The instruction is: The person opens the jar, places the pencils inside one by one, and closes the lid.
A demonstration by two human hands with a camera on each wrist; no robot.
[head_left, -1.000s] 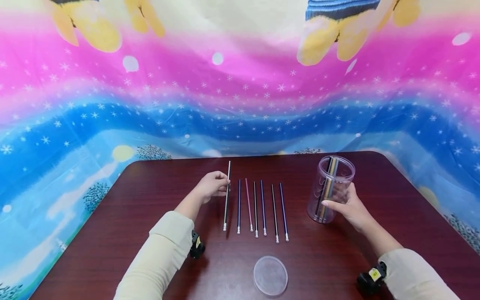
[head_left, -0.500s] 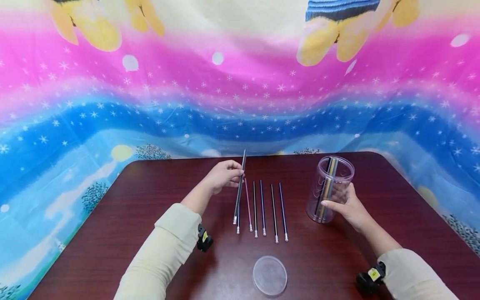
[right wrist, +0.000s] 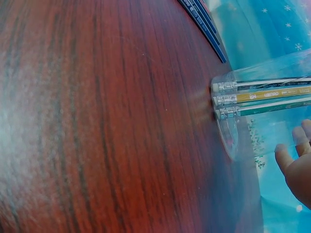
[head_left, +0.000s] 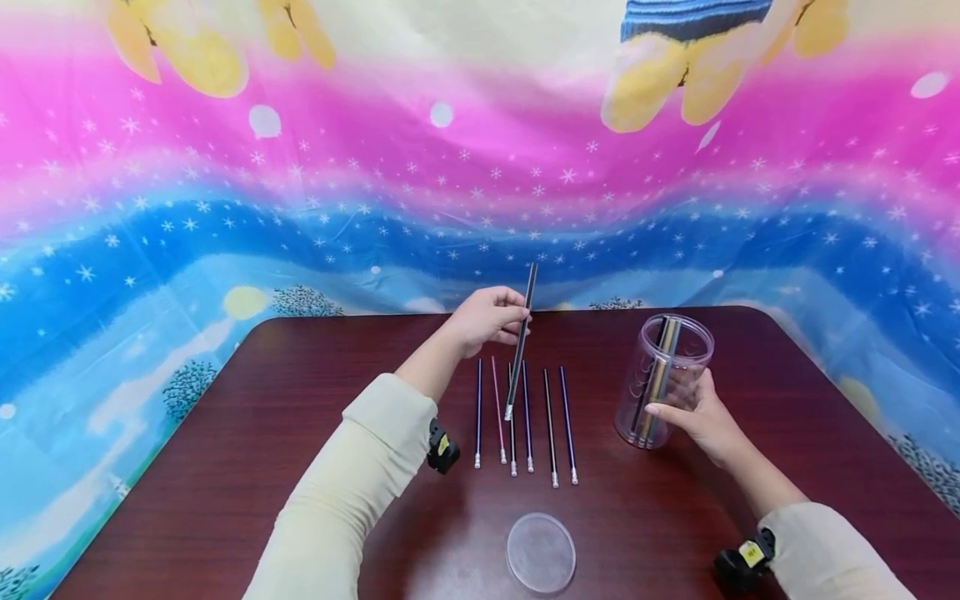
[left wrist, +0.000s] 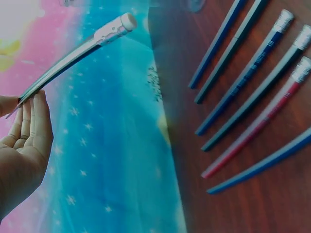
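with my left hand (head_left: 491, 321), a little above the middle of the frame, i pinch a dark pencil (head_left: 521, 346) between the thumb and the fingers. the pencil is in a leaning position: its bare end points up, before the backdrop cloth (head_left: 337, 192), and its end with the white eraser points down. in the head view this lower end covers a part of the row below it, but in the left wrist view the pencil is well apart from the row.

this row is six pencils lying side by side on the dark red table (head_left: 300, 417), near the centre of the frame. from left to right i see a blue pencil (head_left: 478, 412), a pink pencil (head_left: 498, 408), a black pencil, partly covered, a second blue one, a second black one and a third blue one. all their metal ends point to the bottom of the frame.

on the right side of the frame, my right hand (head_left: 705, 417) grips a clear jar (head_left: 630, 396) around its side, with the thumb on the front. the jar is nearly upright, its mouth upward. inside, three pencils lean together; the right wrist view shows them as black, yellow and green, with the erasers at the jar's bottom.

at the lower centre of the frame, a round clear lid (head_left: 542, 552) lies flat on the table.
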